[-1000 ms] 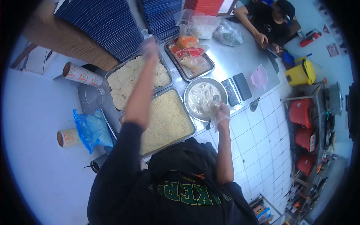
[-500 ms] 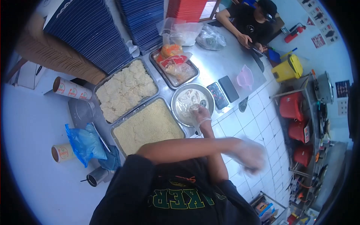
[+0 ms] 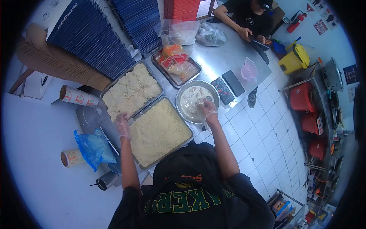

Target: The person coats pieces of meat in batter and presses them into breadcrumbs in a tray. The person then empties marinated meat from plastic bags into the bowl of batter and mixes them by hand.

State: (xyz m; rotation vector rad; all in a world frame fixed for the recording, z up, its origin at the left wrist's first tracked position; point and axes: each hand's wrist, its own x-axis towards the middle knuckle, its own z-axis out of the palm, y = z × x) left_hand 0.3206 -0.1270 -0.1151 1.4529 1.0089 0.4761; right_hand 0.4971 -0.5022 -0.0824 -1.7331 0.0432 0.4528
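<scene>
My right hand [image 3: 208, 109], in a clear plastic glove, reaches into a round metal bowl [image 3: 178, 108] of milky batter with pale pinkish pieces of meat. Its fingers are closed on a batter-coated piece of meat [image 3: 199, 101]. My left hand [image 3: 122, 125], also gloved, is over the left corner of the tray of yellowish crumbs [image 3: 162, 129], beside the tray of breaded pieces [image 3: 131, 89]. Its fingers are slightly bent and apart, with nothing visible in them; whether they touch the tray cannot be made out.
Behind the bowl, a metal tray [image 3: 195, 76] holds bagged red and orange items. Two phones [image 3: 233, 83] and a pink plastic basket [image 3: 249, 70] lie to its right. Stacked blue boxes [image 3: 89, 40] rise at the back left. Another person [image 3: 248, 23] holds a phone across the table.
My left hand has swung from the far right, across my body, to the crumb tray's left corner. My right hand stays in the bowl. The view has shifted slightly.
</scene>
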